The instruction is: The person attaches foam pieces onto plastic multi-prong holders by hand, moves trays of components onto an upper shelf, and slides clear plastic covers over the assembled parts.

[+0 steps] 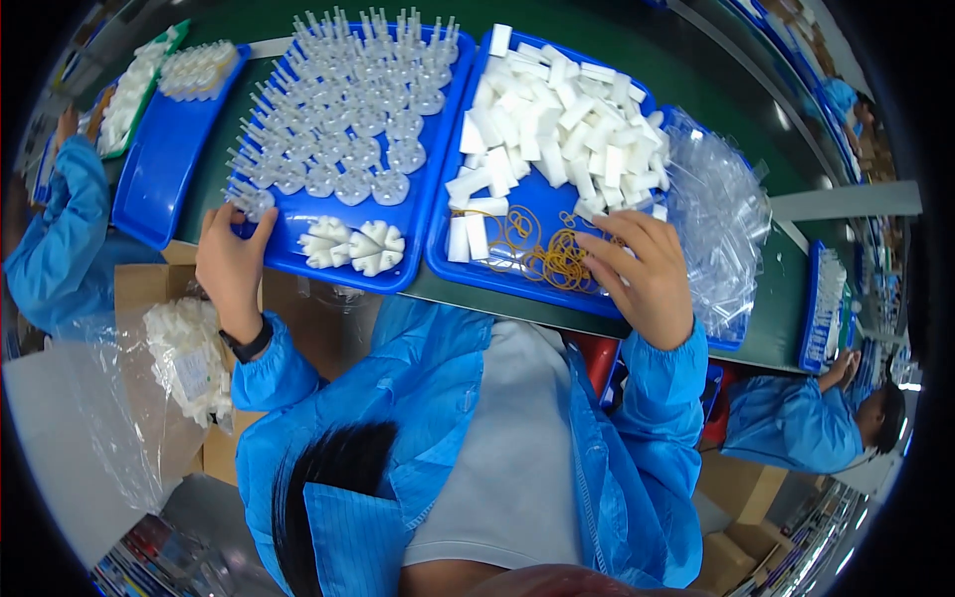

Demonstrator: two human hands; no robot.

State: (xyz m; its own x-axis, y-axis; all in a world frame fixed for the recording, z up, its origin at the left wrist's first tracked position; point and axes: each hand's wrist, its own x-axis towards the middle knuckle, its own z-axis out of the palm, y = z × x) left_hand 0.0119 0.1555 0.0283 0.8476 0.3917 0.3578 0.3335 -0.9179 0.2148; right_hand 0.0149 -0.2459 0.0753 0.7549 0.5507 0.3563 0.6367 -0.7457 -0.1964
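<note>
On the green tabletop (609, 32), seen from the head camera, two blue trays sit side by side. The left tray (426, 214) holds rows of clear cups (338, 114) with thin stems, and two white ribbed pieces (376, 249) near its front edge. The left hand (231, 267) has its thumb and finger around the corner cup (255, 204); I cannot tell if its grip is squeezing it. The right tray (542, 196) holds white blocks (567, 119) and a tangle of yellow-brown rubber bands (559, 263). The right hand (645, 267) bends its fingers over the bands, but I cannot tell if its grip has one. A bump from the left hand could knock the close-packed cups over. Because the bands are tangled, one pulled too hard could drag others out or snap.
</note>
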